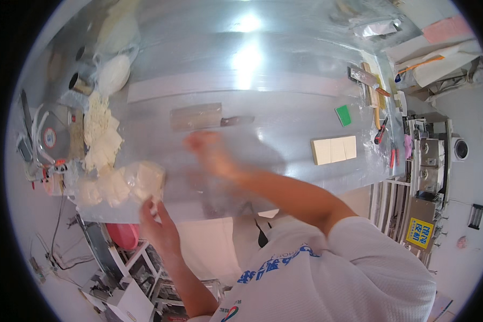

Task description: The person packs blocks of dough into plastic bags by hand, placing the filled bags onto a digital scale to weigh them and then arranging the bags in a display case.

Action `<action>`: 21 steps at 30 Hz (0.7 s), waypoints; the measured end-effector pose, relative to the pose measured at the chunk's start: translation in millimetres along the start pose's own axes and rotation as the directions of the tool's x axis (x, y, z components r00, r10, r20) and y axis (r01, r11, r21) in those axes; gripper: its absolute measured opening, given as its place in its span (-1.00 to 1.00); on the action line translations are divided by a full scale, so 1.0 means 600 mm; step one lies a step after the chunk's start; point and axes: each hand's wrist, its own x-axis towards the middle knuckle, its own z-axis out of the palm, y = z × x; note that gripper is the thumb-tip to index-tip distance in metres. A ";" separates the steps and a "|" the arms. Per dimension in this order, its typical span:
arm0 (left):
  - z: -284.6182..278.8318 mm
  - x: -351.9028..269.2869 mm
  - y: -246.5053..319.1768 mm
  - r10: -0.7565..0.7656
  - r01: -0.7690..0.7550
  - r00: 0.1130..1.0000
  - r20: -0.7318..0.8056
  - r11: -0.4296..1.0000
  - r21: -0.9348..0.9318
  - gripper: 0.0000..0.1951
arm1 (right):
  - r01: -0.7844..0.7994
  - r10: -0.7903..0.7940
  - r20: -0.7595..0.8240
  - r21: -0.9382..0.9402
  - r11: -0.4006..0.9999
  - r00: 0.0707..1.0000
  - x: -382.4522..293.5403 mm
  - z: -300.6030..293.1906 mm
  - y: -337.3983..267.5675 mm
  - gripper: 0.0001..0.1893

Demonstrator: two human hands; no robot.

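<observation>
My left hand (159, 223) is at the near left edge of the metal worktable (290, 120). Its fingertips pinch the near corner of a clear plastic bag (147, 181) with pale, flat dough wrappers in it. Motion blurs my right hand (207, 151), out over the middle of the table; its fingers cannot be made out. Just beyond it lies a cleaver (197, 116), its dark handle pointing right. More bagged dough (112, 187) sits left of the first bag. Behind that, loose dough sheets and scraps (100, 137) are heaped. To the right stands a pale block of dough sheets (334, 150), cut in three.
A kitchen scale (52, 135) stands at the left, near a metal can (80, 83) and a white bag (114, 74). At the right are a green pad (343, 115), a second cleaver (366, 78), a utility knife (381, 131) and a metal machine (424, 209).
</observation>
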 end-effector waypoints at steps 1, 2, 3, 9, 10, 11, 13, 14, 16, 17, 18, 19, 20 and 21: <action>0.003 -0.023 0.036 -0.152 0.166 0.981 0.117 0.979 -0.116 -0.72 | 0.172 -0.254 -0.292 -0.277 0.945 0.922 -0.011 -0.093 0.040 -0.69; 0.017 -0.053 0.035 -0.163 0.186 0.972 0.172 0.974 -0.126 -0.73 | 0.151 -0.195 -0.205 -0.211 0.966 0.959 -0.013 -0.222 0.044 -0.70; 0.045 -0.088 0.027 -0.151 0.187 0.956 0.251 0.974 -0.129 -0.74 | -0.025 -0.105 -0.360 -0.340 0.940 0.927 -0.015 -0.332 0.090 -0.74; 0.198 -0.327 0.033 -0.290 0.452 0.762 0.579 0.878 -0.155 -0.79 | -0.096 -0.110 -0.772 -0.216 0.972 0.626 0.070 -0.935 0.254 -0.68; 0.225 -0.347 0.078 -0.397 0.597 0.685 0.611 0.786 -0.160 -0.79 | -0.062 -0.129 -0.768 -0.214 0.975 0.628 0.113 -1.032 0.273 -0.66; 0.244 -0.368 0.127 -0.492 0.726 0.588 0.643 0.671 -0.151 -0.79 | -0.035 -0.140 -0.764 -0.207 0.978 0.630 0.155 -1.114 0.296 -0.63; 0.270 -0.423 0.194 -0.492 0.745 0.575 0.654 0.645 -0.169 -0.80 | 0.164 -0.178 -0.833 -0.106 0.981 0.525 0.252 -1.152 0.274 -0.59; 0.274 -0.444 0.224 -0.501 0.759 0.567 0.654 0.626 -0.178 -0.80 | 0.204 -0.168 -0.824 -0.065 0.977 0.541 0.286 -1.150 0.256 -0.58; 0.283 -0.460 0.292 -0.544 0.760 0.560 0.625 0.637 -0.128 -0.80 | 0.270 -0.159 -0.814 -0.003 0.963 0.558 0.324 -1.168 0.229 -0.56; 0.285 -0.464 0.323 -0.559 0.759 0.556 0.615 0.643 -0.102 -0.79 | 0.269 -0.124 -0.822 0.037 0.962 0.556 0.332 -1.175 0.227 -0.57; 0.287 -0.469 0.347 -0.583 0.764 0.555 0.593 0.639 -0.088 -0.79 | 0.267 -0.091 -0.829 0.072 0.961 0.551 0.337 -1.185 0.225 -0.58; 0.295 -0.470 0.363 -0.569 0.745 0.581 0.582 0.660 -0.098 -0.79 | 0.265 -0.057 -0.837 0.107 0.958 0.544 0.340 -1.195 0.222 -0.59; 0.301 -0.466 0.377 -0.553 0.723 0.606 0.572 0.683 -0.106 -0.79 | 0.266 -0.053 -0.838 0.112 0.957 0.543 0.334 -1.206 0.222 -0.61; 0.303 -0.470 0.388 -0.549 0.710 0.624 0.556 0.695 -0.110 -0.78 | 0.261 -0.046 -0.830 0.121 0.958 0.556 0.314 -1.198 0.212 -0.63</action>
